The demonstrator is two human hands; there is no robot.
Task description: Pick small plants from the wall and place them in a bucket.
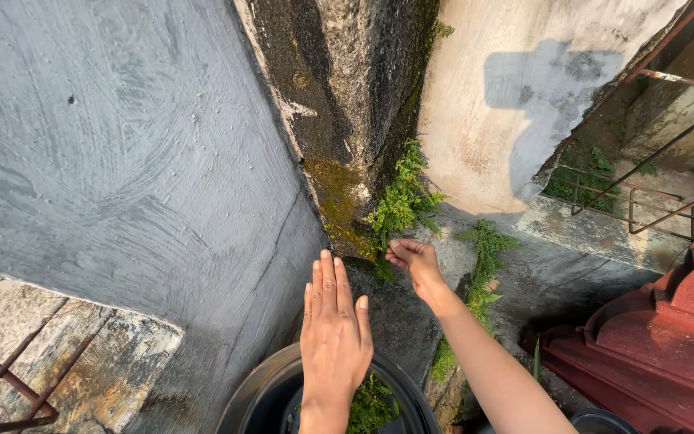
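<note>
My left hand (333, 337) is flat and open, fingers together and pointing up, hovering above a dark round bucket (260, 394) that holds pulled green weeds (371, 406). My right hand (416, 261) reaches forward to the base of the mossy wall corner, fingertips pinched at the lower stems of a green fern-like weed clump (402, 201) growing from the crack. Whether the fingers truly grip a stem I cannot tell.
A grey plastered wall (122, 161) fills the left, a pale stained wall (508, 104) the right, with moss (335, 189) in the corner between. More weeds (483, 257) grow along the ledge. A red tiled roof (676, 329) and rusty railings (652, 193) lie right; another rusty bar (10, 386) lower left.
</note>
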